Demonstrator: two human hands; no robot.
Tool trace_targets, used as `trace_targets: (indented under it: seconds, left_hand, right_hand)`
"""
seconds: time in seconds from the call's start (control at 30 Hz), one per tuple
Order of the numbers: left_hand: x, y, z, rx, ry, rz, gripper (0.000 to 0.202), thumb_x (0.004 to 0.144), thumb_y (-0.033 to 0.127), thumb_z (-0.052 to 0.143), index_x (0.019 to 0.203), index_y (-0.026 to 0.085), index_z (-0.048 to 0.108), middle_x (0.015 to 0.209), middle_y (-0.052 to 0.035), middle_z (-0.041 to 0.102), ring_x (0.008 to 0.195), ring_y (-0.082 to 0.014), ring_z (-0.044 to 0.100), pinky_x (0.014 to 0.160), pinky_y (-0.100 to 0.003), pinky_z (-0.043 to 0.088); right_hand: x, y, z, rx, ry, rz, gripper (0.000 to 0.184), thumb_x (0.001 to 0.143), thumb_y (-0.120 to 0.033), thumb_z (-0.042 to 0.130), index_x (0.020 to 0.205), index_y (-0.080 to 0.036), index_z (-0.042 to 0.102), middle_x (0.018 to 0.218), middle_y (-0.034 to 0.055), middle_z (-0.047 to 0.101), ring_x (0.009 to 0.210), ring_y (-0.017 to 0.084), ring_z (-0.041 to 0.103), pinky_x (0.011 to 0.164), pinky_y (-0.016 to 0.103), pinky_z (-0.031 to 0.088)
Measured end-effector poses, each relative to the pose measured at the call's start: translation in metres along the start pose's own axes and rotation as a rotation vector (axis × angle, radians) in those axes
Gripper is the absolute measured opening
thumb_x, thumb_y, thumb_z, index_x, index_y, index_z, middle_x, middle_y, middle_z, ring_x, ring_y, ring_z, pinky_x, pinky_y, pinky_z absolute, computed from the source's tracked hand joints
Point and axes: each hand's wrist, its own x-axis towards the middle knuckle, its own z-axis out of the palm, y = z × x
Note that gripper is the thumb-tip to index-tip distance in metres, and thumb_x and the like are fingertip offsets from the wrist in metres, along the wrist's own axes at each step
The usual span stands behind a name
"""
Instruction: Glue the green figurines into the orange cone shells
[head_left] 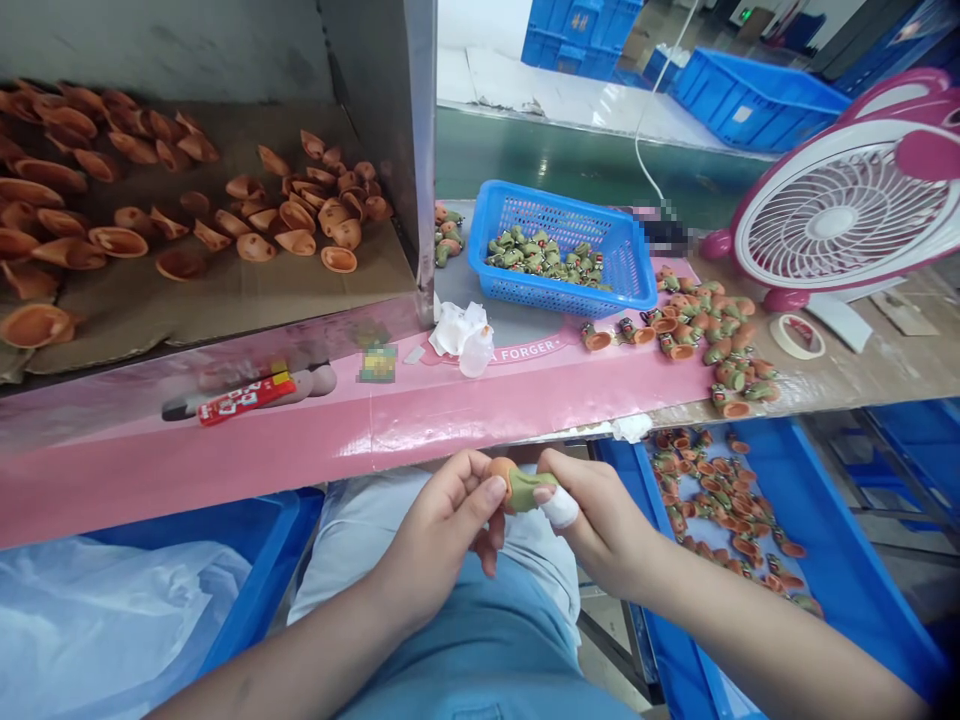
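Above my lap I hold a small orange-and-green figurine [525,490] between both hands. My left hand [450,520] pinches its rounded orange end between thumb and fingers. At the other side my right hand [600,515], with white tape around the thumb, grips the green end. On the table ahead, a blue perforated basket [491,285] contains many small green pieces [544,255]. Right of it lies a cluster of similar orange-and-green figurines [705,315]. Crumpled white plastic [457,330] rests near the basket.
At left, a box-like booth holds many orange hollow pieces [296,215] on cardboard. A red tube [244,400] lies along the pink table edge [420,430]. A pink-and-white fan [836,220] and a tape roll [797,337] are at right. Blue bins [840,530] flank my legs below table height.
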Motion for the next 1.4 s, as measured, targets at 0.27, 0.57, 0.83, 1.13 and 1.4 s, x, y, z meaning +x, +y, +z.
trace_targets:
  seconds: [0.27, 0.57, 0.83, 1.13, 1.4]
  left_hand:
    - [-0.003, -0.003, 0.006, -0.057, 0.019, -0.022, 0.022, 0.079, 0.039, 0.051, 0.079, 0.017, 0.046, 0.057, 0.0049, 0.046, 0.049, -0.0068, 0.043, 0.037, -0.015, 0.040]
    - [-0.003, -0.004, 0.007, -0.046, 0.006, -0.002, 0.022, 0.080, 0.039, 0.050, 0.079, 0.017, 0.046, 0.063, 0.0045, 0.045, 0.053, -0.0074, 0.044, 0.039, -0.017, 0.042]
    - [0.000, -0.004, 0.006, 0.004, 0.037, 0.013, 0.023, 0.081, 0.039, 0.048, 0.080, 0.016, 0.047, 0.063, 0.0040, 0.045, 0.054, -0.0068, 0.043, 0.043, -0.017, 0.039]
    - [-0.002, -0.007, 0.004, -0.019, -0.014, 0.052, 0.024, 0.087, 0.037, 0.038, 0.077, 0.017, 0.047, 0.070, 0.0029, 0.044, 0.060, -0.0079, 0.045, 0.050, -0.020, 0.040]
    - [0.001, -0.014, 0.007, 0.008, 0.039, 0.068, 0.025, 0.085, 0.041, 0.040, 0.078, 0.017, 0.045, 0.064, 0.0041, 0.044, 0.055, -0.0074, 0.044, 0.045, -0.019, 0.039]
  right_hand:
    - [-0.004, -0.008, 0.006, 0.005, -0.010, 0.106, 0.033, 0.088, -0.040, 0.025, 0.064, -0.019, 0.033, 0.054, -0.0024, 0.040, 0.047, 0.008, 0.034, 0.046, 0.021, 0.027]
    - [-0.005, -0.007, 0.006, 0.018, -0.019, 0.118, 0.033, 0.087, -0.041, 0.025, 0.063, -0.019, 0.032, 0.053, -0.0028, 0.039, 0.046, 0.008, 0.033, 0.046, 0.021, 0.025]
    - [-0.002, -0.006, 0.001, -0.007, -0.040, 0.142, 0.031, 0.087, -0.039, 0.028, 0.063, -0.019, 0.031, 0.055, -0.0029, 0.039, 0.048, 0.008, 0.034, 0.048, 0.021, 0.025]
    - [-0.005, -0.004, 0.003, 0.039, 0.001, 0.109, 0.031, 0.086, -0.037, 0.033, 0.062, -0.018, 0.033, 0.054, -0.0035, 0.038, 0.048, 0.007, 0.033, 0.048, 0.020, 0.024]
    - [-0.005, -0.003, 0.015, 0.157, 0.022, 0.122, 0.031, 0.087, -0.037, 0.031, 0.064, -0.018, 0.037, 0.056, -0.0014, 0.049, 0.050, 0.008, 0.041, 0.050, 0.020, 0.030]
